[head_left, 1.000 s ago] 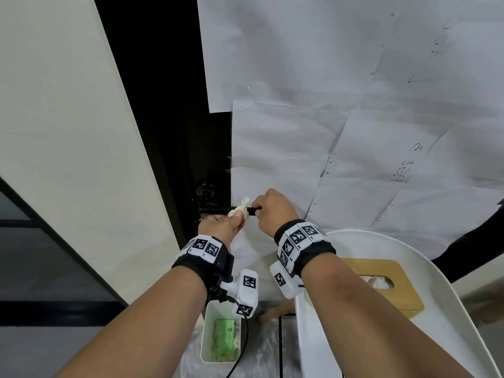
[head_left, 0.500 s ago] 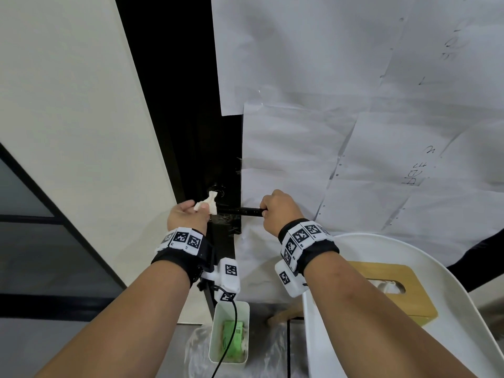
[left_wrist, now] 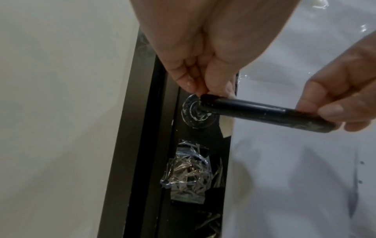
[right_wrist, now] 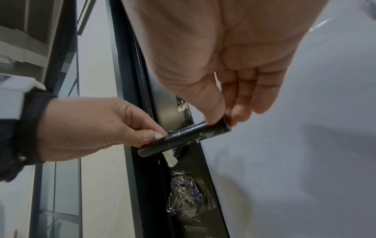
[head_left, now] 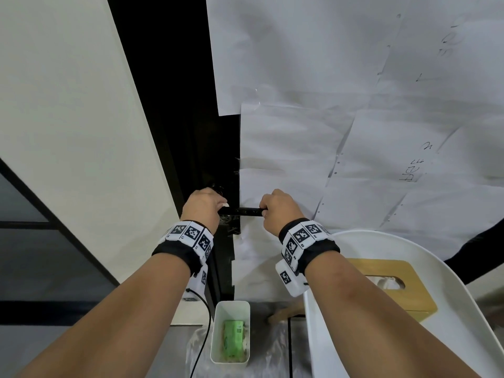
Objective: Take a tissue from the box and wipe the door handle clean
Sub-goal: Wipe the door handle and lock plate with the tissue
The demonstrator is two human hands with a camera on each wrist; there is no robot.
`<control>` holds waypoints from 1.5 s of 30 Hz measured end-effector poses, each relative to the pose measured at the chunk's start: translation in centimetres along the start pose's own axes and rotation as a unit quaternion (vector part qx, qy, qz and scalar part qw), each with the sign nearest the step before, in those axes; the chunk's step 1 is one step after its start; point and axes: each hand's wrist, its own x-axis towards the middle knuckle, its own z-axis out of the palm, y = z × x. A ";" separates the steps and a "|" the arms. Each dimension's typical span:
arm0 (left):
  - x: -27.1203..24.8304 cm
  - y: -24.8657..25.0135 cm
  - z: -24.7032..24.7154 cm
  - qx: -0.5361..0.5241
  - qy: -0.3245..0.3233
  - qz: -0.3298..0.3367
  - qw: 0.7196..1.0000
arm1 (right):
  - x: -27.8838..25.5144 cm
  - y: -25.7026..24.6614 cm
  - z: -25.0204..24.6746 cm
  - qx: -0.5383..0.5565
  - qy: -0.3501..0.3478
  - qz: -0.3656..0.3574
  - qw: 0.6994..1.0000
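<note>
The black door handle (head_left: 242, 211) sticks out level from the dark door edge. My left hand (head_left: 221, 205) pinches a small white wad of tissue (right_wrist: 170, 158) against the handle's pivot end, beside the round rosette (left_wrist: 195, 112). Most of the tissue is hidden by the fingers; one end hangs below the bar. My right hand (head_left: 264, 211) pinches the handle's free end (right_wrist: 221, 127) between thumb and fingers. White smears show on the bar (left_wrist: 264, 112). The wooden-topped tissue box (head_left: 395, 285) lies on a white tray (head_left: 463, 296) at the lower right.
White paper sheets (head_left: 327, 132) cover the door right of the handle. Crumpled clear film (left_wrist: 189, 173) is taped below the rosette. A pale wall (head_left: 68, 132) stands to the left. A white bin (head_left: 231, 309) with a green packet sits on the floor below.
My left hand slid the tissue from mid-handle leftward to the rosette, and it now sits at the pivot end. My right hand has kept its hold on the free end.
</note>
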 end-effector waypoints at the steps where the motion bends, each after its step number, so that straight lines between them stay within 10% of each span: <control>1: -0.1 0.1 -0.4 0.000 -0.029 -0.010 1.000 | 0.0 0.0 0.0 0.001 0.000 0.001 1.000; 4: -0.9 0.3 0.3 -0.004 0.088 0.047 0.995 | 0.0 -0.1 -0.1 -0.001 -0.004 0.006 1.000; 10: -2.7 1.1 1.0 -0.138 0.127 0.051 0.981 | 0.1 0.1 -0.5 0.000 -0.013 0.007 1.000; 18: -2.9 2.9 2.2 -0.154 0.132 0.104 0.974 | 0.2 0.0 -0.2 0.004 -0.012 0.014 1.000; 23: -1.0 3.5 0.9 -0.088 -0.031 0.061 0.994 | 0.2 -0.1 -0.7 0.013 -0.011 0.005 1.000; 30: -2.6 1.2 2.2 -0.179 0.137 0.096 0.970 | 0.2 -1.9 -0.8 0.015 0.013 -0.001 1.000; 45: -1.2 -1.4 1.4 -0.046 0.109 0.070 0.991 | -0.6 -3.2 0.5 -0.096 0.043 -0.036 0.994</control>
